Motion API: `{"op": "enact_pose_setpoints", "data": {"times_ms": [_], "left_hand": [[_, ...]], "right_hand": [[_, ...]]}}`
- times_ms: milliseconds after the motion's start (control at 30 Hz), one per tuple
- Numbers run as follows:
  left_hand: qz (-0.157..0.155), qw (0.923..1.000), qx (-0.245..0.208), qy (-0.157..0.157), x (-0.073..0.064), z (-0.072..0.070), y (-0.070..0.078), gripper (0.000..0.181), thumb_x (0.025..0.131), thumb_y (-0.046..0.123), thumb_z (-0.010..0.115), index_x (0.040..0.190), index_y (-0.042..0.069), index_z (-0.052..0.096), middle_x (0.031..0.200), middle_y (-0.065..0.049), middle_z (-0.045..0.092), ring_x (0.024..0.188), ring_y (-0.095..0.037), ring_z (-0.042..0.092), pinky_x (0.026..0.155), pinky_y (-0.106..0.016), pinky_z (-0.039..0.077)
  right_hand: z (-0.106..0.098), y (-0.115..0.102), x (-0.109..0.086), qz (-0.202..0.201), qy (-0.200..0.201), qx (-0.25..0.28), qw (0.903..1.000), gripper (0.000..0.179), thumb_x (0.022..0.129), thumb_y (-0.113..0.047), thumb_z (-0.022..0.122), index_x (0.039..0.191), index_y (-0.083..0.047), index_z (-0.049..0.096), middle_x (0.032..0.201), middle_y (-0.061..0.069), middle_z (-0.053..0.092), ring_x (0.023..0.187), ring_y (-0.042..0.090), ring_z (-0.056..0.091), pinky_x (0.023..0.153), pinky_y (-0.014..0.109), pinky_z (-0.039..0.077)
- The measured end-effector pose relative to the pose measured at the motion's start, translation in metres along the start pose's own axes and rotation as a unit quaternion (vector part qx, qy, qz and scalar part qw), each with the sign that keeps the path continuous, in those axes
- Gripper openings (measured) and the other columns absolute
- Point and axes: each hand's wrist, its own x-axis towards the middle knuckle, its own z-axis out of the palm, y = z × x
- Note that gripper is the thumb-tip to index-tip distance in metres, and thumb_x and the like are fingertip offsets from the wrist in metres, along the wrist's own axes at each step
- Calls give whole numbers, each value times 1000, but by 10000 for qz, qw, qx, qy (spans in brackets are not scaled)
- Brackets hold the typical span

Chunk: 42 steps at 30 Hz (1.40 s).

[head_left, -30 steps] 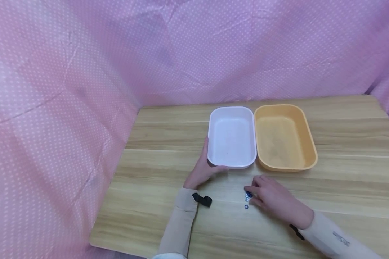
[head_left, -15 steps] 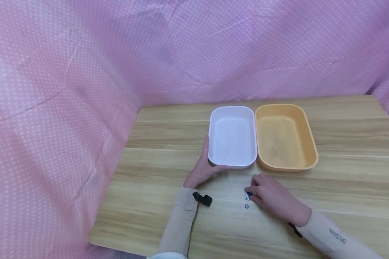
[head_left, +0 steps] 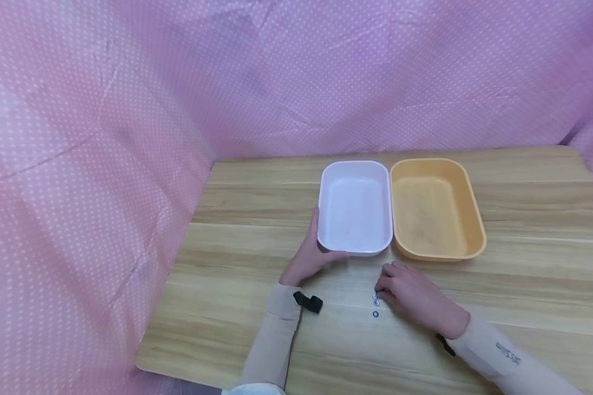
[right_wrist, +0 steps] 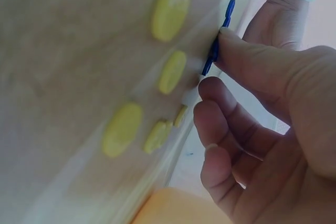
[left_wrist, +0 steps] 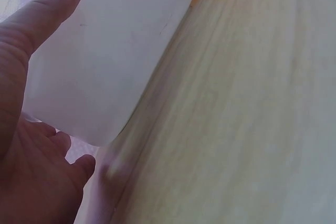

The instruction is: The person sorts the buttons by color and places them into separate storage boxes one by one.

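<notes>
My left hand rests at the near left corner of a white plastic basin, thumb along its near wall and fingers along its left side. In the left wrist view, the thumb lies straight against the basin wall. Below the basins, my right hand is bent over a short row of small blue round pieces with pale centres. The right wrist view shows thumb and index fingertip pinching a blue piece at the row's end. Several flat yellow discs lie beside that hand, out of sight in the head view.
A yellow-orange basin stands right against the white one. Both sit on a wood-grain table. Pink dotted cloth hangs behind and to the left. A black strap is round the left wrist.
My right hand has shifted slightly up and left, its thumb and index finger drawing together over the upper blue pieces, so fewer show. The left hand keeps its place at the white basin.
</notes>
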Motion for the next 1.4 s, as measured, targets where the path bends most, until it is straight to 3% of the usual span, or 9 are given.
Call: {"op": "enact_pose_setpoints", "data": {"times_ms": [167, 333, 700, 933, 1167, 1400], "left_hand": [[23, 10000, 3, 16, 1, 0, -1, 126, 72, 32, 87, 153, 39, -9, 160, 17, 7, 142, -9, 22, 115, -46, 15], [56, 10000, 23, 39, 2, 0, -3, 128, 71, 30, 88, 154, 36, -9, 161, 15, 6, 142, -9, 22, 115, -47, 15], [-48, 9999, 96, 20, 2, -1, 2, 127, 72, 28, 88, 153, 40, -10, 161, 16, 4, 143, -6, 18, 115, -45, 13], [139, 9999, -60, 76, 3, 1, -4, 128, 71, 24, 89, 155, 34, -8, 161, 14, 6, 142, -8, 22, 115, -48, 14], [110, 9995, -20, 288, 8, 4, -29, 128, 66, 41, 90, 151, 47, -6, 157, 25, 10, 141, -7, 26, 114, -47, 15], [155, 9995, 3, 276, 9, 3, -30, 128, 66, 42, 89, 151, 47, -6, 157, 24, 10, 140, -7, 27, 114, -49, 16]], "right_hand": [[2, 1, 1, -3, 52, 30, 10000, 8, 79, -13, 79, 80, -19, 74, 80, -12, 51, 76, 9, 47, 67, 31, 43], [2, 1, 2, 101, -3, 187, 9998, 9, 79, -12, 79, 80, -17, 72, 80, -12, 52, 76, 9, 49, 68, 30, 45], [-2, 2, 8, 771, -593, 639, 9932, 11, 83, -12, 76, 81, -18, 67, 80, -11, 53, 78, 8, 50, 69, 31, 48], [0, 2, 7, 635, -533, 660, 9944, 15, 83, -13, 75, 78, -21, 64, 77, -14, 51, 75, 6, 48, 67, 28, 47], [2, 1, 4, 374, -365, 561, 9971, 15, 84, -13, 73, 77, -21, 62, 77, -15, 50, 74, 6, 47, 68, 28, 45], [2, 0, 3, 424, -381, 486, 9972, 15, 86, -12, 70, 78, -20, 60, 77, -14, 48, 75, 7, 46, 69, 30, 44]]}}
